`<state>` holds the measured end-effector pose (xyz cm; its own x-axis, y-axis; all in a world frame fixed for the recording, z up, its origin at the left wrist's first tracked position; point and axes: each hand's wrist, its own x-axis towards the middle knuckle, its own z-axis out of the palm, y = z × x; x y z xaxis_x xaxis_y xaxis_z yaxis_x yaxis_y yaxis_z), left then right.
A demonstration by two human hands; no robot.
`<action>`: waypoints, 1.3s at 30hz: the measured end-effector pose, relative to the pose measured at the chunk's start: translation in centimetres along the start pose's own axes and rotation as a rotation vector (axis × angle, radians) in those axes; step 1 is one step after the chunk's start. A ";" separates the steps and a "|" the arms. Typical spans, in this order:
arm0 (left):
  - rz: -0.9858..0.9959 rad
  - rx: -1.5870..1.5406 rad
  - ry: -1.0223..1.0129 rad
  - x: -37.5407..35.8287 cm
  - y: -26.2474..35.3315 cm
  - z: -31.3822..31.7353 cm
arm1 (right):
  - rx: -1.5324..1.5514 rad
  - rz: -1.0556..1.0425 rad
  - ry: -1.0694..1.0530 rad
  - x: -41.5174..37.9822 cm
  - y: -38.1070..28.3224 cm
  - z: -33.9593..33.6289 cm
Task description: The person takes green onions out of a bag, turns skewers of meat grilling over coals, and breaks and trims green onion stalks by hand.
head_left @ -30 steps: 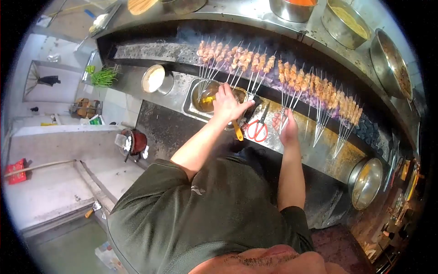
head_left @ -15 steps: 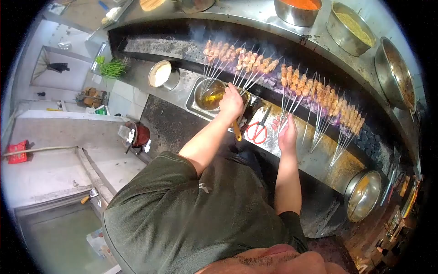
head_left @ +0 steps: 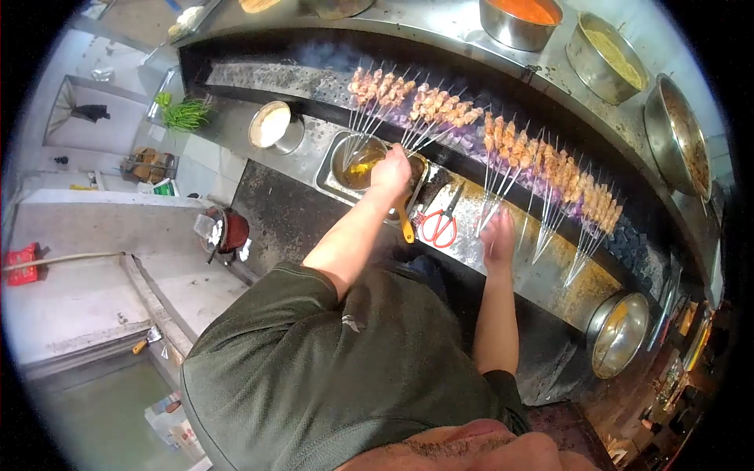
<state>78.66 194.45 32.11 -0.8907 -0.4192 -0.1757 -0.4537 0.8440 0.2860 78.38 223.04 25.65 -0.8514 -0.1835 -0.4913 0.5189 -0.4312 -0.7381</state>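
My left hand [head_left: 390,170] is closed around the handle ends of metal meat skewers [head_left: 440,107], whose browned chunks lie over the grill. Just left of it, another bunch of skewers [head_left: 378,88] has its handles above a bowl of yellow oil [head_left: 357,169]. My right hand [head_left: 497,238] is beside the lower ends of a third bunch of meat skewers [head_left: 503,140]; its fingers are smeared by motion, so I cannot see whether it touches them. Red-handled scissors [head_left: 440,228] lie between my hands. A yellow-handled tool [head_left: 406,224] sits under my left wrist.
Purple-lit coals fill the long grill trough [head_left: 267,77]. More skewers [head_left: 601,210] rest at its right. A pot of white contents [head_left: 275,125] stands left, a steel bowl [head_left: 620,337] at lower right. Pans of orange sauce [head_left: 522,9] and yellowish powder [head_left: 609,59] line the back ledge.
My right hand has moved slightly, and its fingers, spread near the skewer handles before, are now blurred. My left hand stays on its skewers. The whole view has shifted a little.
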 end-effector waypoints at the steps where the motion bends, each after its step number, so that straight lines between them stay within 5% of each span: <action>1: 0.028 -0.009 -0.005 0.0 -0.2 -0.1 | -0.019 0.007 0.036 -0.3 0.0 -0.1; 12: 0.281 -0.620 -0.048 -1.3 -3.0 -1.5 | -0.148 -0.028 0.178 -5.3 -1.4 0.1; 17: -0.155 -1.509 -0.726 -1.8 -2.1 -1.1 | -0.151 -0.024 0.210 -5.5 -0.7 1.3; 20: -0.192 -1.764 -0.865 -2.5 -1.8 -0.2 | -0.171 -0.045 0.214 -5.8 -1.0 2.0; 39: -0.211 -2.184 -1.249 1.5 -2.0 3.9 | -0.184 -0.043 0.294 -8.3 -0.6 1.2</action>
<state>78.34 193.44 27.59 -0.8023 0.5269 -0.2805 -0.5788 -0.8016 0.1498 85.05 223.76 30.70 -0.8284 0.1056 -0.5502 0.5107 -0.2615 -0.8191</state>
